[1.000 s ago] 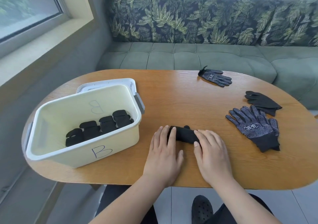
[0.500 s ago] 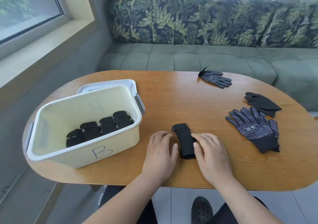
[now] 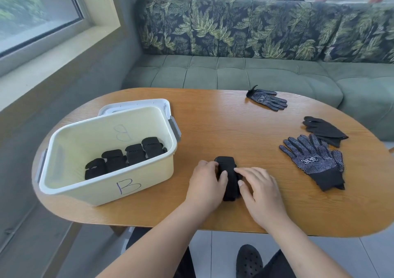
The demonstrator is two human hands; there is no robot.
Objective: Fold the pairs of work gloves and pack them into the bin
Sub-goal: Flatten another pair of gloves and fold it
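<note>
Softness is expected of the glove bundle [image 3: 226, 163], gripped midway by the left hand [image 3: 205, 184] and pressed by the right hand [image 3: 260, 192]

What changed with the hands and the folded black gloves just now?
The folded black glove bundle turned from crosswise to lengthwise. The left hand closed in and grips its side; the right hand rests its fingers on it. The cream plastic bin and loose dotted gloves stayed put.

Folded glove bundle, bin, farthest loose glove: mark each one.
folded glove bundle [image 3: 226, 165], head view, its uncovered far end.
bin [image 3: 149, 171], head view, the near outer wall.
farthest loose glove [image 3: 264, 98], head view, the dotted palm.
</note>
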